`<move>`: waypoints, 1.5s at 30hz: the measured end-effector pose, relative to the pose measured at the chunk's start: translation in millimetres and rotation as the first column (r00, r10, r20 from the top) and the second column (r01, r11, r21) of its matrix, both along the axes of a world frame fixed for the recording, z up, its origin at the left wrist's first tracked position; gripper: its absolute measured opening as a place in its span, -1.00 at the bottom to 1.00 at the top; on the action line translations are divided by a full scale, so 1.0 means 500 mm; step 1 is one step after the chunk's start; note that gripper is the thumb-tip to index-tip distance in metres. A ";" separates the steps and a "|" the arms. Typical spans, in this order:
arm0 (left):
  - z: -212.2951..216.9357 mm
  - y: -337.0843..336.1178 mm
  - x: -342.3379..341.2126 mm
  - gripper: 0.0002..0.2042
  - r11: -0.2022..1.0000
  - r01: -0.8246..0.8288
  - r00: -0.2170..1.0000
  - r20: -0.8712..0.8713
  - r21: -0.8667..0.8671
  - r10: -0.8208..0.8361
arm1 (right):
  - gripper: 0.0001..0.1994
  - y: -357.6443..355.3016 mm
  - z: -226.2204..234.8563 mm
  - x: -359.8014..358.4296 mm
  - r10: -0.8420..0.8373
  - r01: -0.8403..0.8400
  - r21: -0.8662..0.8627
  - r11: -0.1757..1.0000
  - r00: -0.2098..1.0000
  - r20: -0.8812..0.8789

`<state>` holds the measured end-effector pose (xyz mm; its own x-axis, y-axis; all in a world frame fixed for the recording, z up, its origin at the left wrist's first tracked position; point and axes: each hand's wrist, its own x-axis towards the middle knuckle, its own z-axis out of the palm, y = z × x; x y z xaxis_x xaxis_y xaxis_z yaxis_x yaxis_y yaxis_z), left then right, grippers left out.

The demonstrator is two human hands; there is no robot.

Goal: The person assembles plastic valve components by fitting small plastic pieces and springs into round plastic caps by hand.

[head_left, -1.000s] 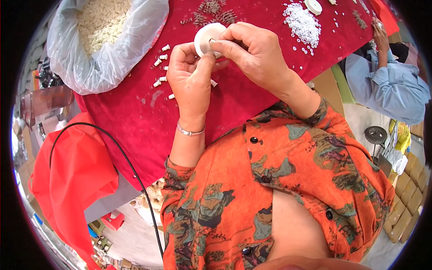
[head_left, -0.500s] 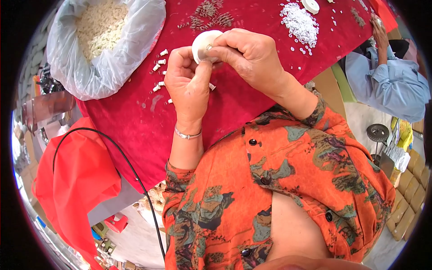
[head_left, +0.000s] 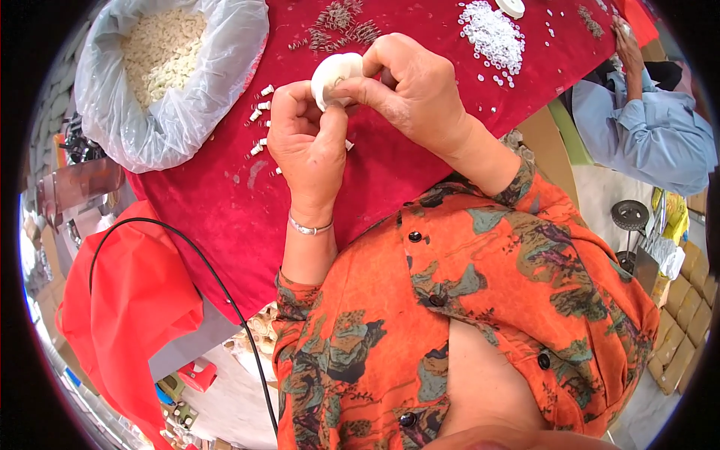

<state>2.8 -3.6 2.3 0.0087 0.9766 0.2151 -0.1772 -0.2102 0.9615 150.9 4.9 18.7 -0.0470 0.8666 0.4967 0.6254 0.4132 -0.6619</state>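
Between my hands, above the red cloth (head_left: pixel 225 217), is a round white disc-like part (head_left: pixel 337 69) with a small detail near its middle. My left hand (head_left: pixel 309 142) pinches its lower left edge between thumb and fingers. My right hand (head_left: pixel 412 94) grips the right side, thumb and forefinger at the small detail; what the fingertips hold there is hidden. Small white plastic pieces with springs (head_left: pixel 258 112) lie left of my left hand. Beyond my hands is a loose pile of thin metal springs (head_left: pixel 341 22).
A plastic-lined bag (head_left: pixel 105 75) of small cream pieces stands at the far left. White rings (head_left: pixel 491 37) lie heaped at the far right, beside a round white part (head_left: pixel 511 7). A person in a blue sleeve (head_left: pixel 660 131) works at the right. A black cable (head_left: pixel 199 259) arcs at lower left.
The white part has tilted, its face turning from my view, with its side now showing more. My right hand's fingers have shifted on it. The whole view has moved slightly.
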 end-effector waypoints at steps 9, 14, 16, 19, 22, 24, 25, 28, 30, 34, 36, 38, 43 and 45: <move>0.002 0.002 -0.002 -0.85 0.998 0.044 0.999 0.003 -0.038 -0.043 | -0.73 -0.005 -0.010 -0.007 0.135 -0.238 -0.183 0.954 0.885 -0.445; 0.009 -0.004 0.001 -0.87 0.996 0.071 0.997 0.019 -0.060 -0.070 | -0.78 -0.003 -0.007 0.007 0.152 -0.294 -0.266 0.918 0.881 -0.448; -0.003 0.005 -0.007 -0.87 0.999 0.039 0.990 -0.135 0.006 -0.038 | -0.80 0.002 0.002 0.018 0.185 -0.301 -0.312 0.901 0.918 -0.352; 0.003 -0.005 -0.002 -0.93 0.993 0.115 0.993 -0.034 0.023 -0.114 | -0.77 0.015 0.013 0.043 0.324 -0.385 -0.348 0.855 0.920 -0.221; -0.004 0.013 -0.023 -0.92 0.950 0.289 0.957 0.031 -0.114 -0.288 | -0.76 0.019 0.020 0.061 0.410 -0.406 -0.098 0.908 0.912 0.018; 0.012 0.005 -0.012 -0.87 0.925 0.321 0.943 0.160 -0.201 -0.292 | -0.74 0.019 0.019 0.066 0.421 -0.416 -0.078 0.906 0.904 0.066; 0.010 0.006 -0.015 -0.87 0.928 0.301 0.952 0.124 -0.217 -0.280 | -0.73 0.018 0.018 0.065 0.402 -0.397 -0.059 0.916 0.910 0.105; 0.006 0.006 -0.013 -0.86 0.941 0.254 0.967 0.086 -0.221 -0.241 | -0.69 0.014 0.014 0.052 0.301 -0.308 0.025 0.951 0.943 0.141; 0.006 0.010 -0.013 -0.87 0.948 0.240 0.958 0.208 -0.211 -0.197 | -0.67 0.014 0.013 0.041 0.224 -0.237 0.090 0.967 0.965 0.133; -0.001 0.010 -0.009 -0.88 0.954 0.213 0.957 0.243 -0.209 -0.160 | -0.69 0.003 0.021 0.030 0.087 -0.115 0.185 0.976 0.984 0.154; -0.002 0.009 -0.009 -0.88 0.957 0.220 0.947 0.278 -0.188 -0.163 | -0.73 0.002 0.023 0.027 0.078 -0.112 0.187 0.976 0.980 0.182; -0.003 0.011 -0.012 -0.88 0.953 0.232 0.942 0.287 -0.193 -0.172 | -0.81 0.001 0.017 0.026 0.157 -0.187 0.102 0.977 0.955 0.252; -0.003 0.011 -0.012 -0.85 0.946 0.260 0.930 0.313 -0.193 -0.192 | -0.88 0.006 -0.001 0.013 0.153 -0.162 0.118 0.980 0.985 0.083; -0.005 0.007 -0.009 -0.83 0.952 0.243 0.949 0.251 -0.188 -0.192 | -0.89 0.005 -0.005 0.009 0.157 -0.161 0.131 0.978 0.987 0.040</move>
